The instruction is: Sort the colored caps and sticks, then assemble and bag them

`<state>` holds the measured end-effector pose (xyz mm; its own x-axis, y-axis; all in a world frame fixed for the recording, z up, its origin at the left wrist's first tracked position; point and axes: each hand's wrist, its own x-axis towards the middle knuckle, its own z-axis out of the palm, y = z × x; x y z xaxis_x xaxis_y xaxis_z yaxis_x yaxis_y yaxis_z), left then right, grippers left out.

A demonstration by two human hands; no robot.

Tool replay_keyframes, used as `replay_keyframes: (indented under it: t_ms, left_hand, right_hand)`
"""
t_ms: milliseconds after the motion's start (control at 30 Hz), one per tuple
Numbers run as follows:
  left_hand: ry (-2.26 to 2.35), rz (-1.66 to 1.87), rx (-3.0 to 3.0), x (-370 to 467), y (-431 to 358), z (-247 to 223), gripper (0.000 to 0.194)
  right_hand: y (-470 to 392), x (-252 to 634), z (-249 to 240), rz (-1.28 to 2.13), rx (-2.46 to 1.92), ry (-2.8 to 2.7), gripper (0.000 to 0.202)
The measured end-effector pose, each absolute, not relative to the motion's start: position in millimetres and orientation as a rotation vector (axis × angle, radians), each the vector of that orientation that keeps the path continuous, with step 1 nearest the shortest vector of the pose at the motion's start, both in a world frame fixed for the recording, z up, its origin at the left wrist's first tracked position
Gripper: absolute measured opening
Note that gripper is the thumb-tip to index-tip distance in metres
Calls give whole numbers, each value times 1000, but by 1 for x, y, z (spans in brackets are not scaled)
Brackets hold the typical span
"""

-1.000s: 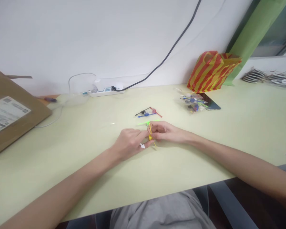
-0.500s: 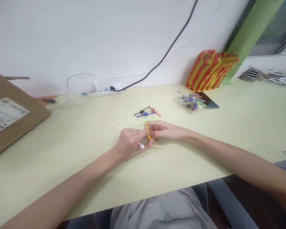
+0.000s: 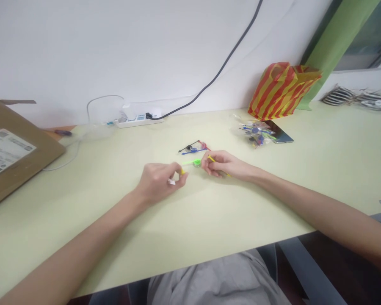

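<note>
My left hand (image 3: pixel 158 181) is closed, pinching a small yellow piece (image 3: pixel 183 171) between thumb and forefinger. A white arrow (image 3: pixel 171 181) pokes out from under its fingers. To the right, my right hand (image 3: pixel 224 164) is closed around a thin yellow plastic arrow (image 3: pixel 211 158), whose ends show on both sides of the fingers. Between and just beyond the hands lies a bright green arrow spinner (image 3: pixel 196 162) with a round hub. Farther back a black arrow spinner (image 3: pixel 188 147), a blue one (image 3: pixel 193 151) and a red one (image 3: pixel 203 145) lie touching or overlapping.
A clear bag of coloured spinners (image 3: pixel 255 132) lies by a dark phone or tablet (image 3: pixel 279 132). Behind stands a red-and-yellow striped bag (image 3: pixel 281 93). A power strip (image 3: pixel 139 122) with a black cable (image 3: pixel 206 90) sits at the wall. A cardboard box (image 3: pixel 47 149) occupies the left.
My hands have moved apart, left hand leftward and right hand rightward. The yellow parts that were together between them are now split, some in each hand. The green spinner's hub has come into view.
</note>
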<state>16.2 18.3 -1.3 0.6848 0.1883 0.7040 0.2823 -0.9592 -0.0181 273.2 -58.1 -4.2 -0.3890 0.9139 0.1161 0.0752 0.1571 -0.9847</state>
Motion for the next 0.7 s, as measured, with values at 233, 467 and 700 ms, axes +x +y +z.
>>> replay_keyframes:
  t_ms: [233,467,700]
  left_hand:
    - [-105,-787,-2942,24,11,-11,9]
    - [-263,-533,-3079,19,18,-12,22]
    - [-293,-468,-3144,21,11,-9,27]
  right_hand:
    - [-59,275,-7,1331,-933,-1656,27]
    - [-66,276,4,829,-1098,-2009,23]
    - [-78,293,33,591,-1262,-2339,8]
